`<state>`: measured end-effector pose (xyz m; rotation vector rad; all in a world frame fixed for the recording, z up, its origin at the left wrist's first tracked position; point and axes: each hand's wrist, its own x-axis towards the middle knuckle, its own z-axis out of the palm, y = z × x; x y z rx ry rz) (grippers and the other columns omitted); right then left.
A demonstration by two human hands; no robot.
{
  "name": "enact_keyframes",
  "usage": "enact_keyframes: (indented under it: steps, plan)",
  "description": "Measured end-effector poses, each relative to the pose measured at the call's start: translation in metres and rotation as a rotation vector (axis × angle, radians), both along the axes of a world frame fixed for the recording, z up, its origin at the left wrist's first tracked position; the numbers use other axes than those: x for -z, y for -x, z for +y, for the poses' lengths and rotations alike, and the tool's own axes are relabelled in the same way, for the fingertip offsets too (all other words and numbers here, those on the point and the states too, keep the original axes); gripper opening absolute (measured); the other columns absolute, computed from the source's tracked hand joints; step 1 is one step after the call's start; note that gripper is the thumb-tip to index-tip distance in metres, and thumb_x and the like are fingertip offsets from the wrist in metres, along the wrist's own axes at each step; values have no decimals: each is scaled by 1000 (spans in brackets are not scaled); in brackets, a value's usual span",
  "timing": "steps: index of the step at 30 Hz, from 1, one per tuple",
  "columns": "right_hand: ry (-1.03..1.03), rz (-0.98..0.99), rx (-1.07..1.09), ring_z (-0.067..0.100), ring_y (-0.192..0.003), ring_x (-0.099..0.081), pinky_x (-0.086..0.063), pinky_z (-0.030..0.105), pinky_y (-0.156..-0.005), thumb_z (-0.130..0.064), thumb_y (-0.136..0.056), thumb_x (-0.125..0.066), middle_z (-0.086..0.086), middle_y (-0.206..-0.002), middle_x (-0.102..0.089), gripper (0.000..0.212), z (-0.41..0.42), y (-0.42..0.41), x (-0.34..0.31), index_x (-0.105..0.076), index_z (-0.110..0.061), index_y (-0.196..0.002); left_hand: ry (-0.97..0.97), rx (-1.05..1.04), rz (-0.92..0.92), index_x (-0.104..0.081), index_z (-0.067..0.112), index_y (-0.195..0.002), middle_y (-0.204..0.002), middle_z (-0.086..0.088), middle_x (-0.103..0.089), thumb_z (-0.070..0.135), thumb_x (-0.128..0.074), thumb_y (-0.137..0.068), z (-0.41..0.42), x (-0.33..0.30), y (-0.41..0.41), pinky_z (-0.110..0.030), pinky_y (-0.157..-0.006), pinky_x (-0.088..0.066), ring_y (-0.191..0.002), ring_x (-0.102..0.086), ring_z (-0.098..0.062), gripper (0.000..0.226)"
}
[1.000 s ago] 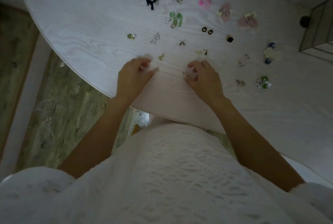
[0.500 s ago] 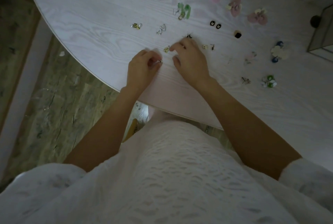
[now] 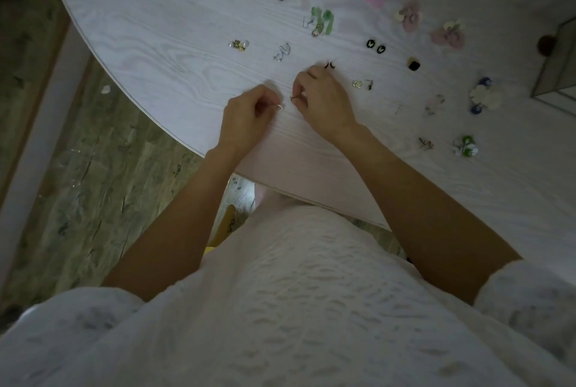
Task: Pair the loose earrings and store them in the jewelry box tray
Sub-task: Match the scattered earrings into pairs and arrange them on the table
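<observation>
Near the centre of the frame, the left hand (image 3: 246, 120) pinched a small silvery earring (image 3: 280, 107) between thumb and fingertip, just above the white tabletop (image 3: 162, 31). Beside it, the right hand (image 3: 324, 103) curled its fingers around a second tiny earring (image 3: 293, 98), mostly hidden by the fingers, so its shape was hard to make out. Other loose earrings lay scattered toward the top: a green pair (image 3: 322, 22), a black oval pair (image 3: 375, 46) and pink flowers (image 3: 410, 16). At the right edge a glass-sided jewelry box (image 3: 558, 69) was cut off; its tray could not be seen.
</observation>
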<state>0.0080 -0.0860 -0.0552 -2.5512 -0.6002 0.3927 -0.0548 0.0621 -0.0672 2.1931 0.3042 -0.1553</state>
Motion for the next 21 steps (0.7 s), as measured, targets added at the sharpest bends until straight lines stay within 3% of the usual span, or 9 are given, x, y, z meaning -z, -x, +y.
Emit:
enact_keyframes:
  steps: [3, 8, 12, 17, 21]
  plan:
    - [-40, 17, 16, 21, -85, -55, -49, 38, -73, -12, -88, -56, 10, -95, -60, 8, -5, 3, 0, -60, -6, -92, 6, -11, -1, -66, 21, -95, -91, 8, -68, 18, -64, -84, 0, 0, -3, -14, -77, -46, -84, -61, -5, 12]
    - [-42, 3, 33, 20, -85, -52, -44, 31, -68, -17, -87, -59, 7, -92, -60, 11, -13, 6, 3, -64, -9, -92, -83, 65, -4, -67, 18, -93, -90, 2, -67, 22, -62, -84, 1, 0, -9, -21, -72, -45, -77, -57, -8, 11]
    - [-65, -9, 54, 20, -90, -56, -48, 32, -73, -17, -88, -57, 8, -100, -60, 16, -14, 8, 5, -65, -11, -100, -175, 99, -53, -66, 13, -90, -88, 1, -59, 22, -62, -85, 3, 0, -13, -17, -66, -33, -76, -50, -8, 11]
    - [-78, -94, 105, 25, -100, -53, -44, 30, -80, 2, -84, -51, 11, -105, -61, 27, -26, 8, -2, -63, -8, -106, -136, 68, -96, -66, 11, -103, -101, -6, -67, 6, -48, -89, 9, 0, -9, -18, -77, -40, -91, -59, -16, 23]
    - [-7, -105, 65, 26, -104, -49, -40, 30, -86, -5, -84, -54, 9, -105, -61, 27, -26, 8, -4, -63, -11, -108, -157, 121, -89, -65, 14, -106, -99, -5, -63, 13, -62, -81, 10, -1, -5, -15, -77, -38, -83, -53, -9, 25]
